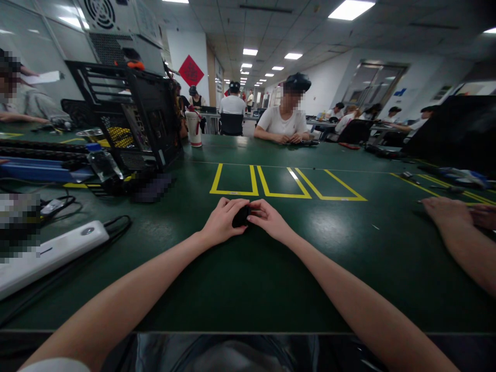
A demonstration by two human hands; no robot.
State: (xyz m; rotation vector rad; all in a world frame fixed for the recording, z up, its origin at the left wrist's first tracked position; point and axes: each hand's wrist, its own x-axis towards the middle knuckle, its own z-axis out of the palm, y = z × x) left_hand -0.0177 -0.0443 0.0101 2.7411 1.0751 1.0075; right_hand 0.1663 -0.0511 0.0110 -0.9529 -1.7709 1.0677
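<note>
While the left forearm slants inward from the lower left, the left hand (223, 222) curls around a small black object (241, 216), fingers arched over its top and thumb beneath. That object sits just above or on the green tabletop (248, 289), near the yellow tape outlines (234, 193); which, I cannot tell. From the lower right, the other forearm angles in, and the right hand (270, 221) pinches the object's right side, its thumb and fingertips drawn close together.
</note>
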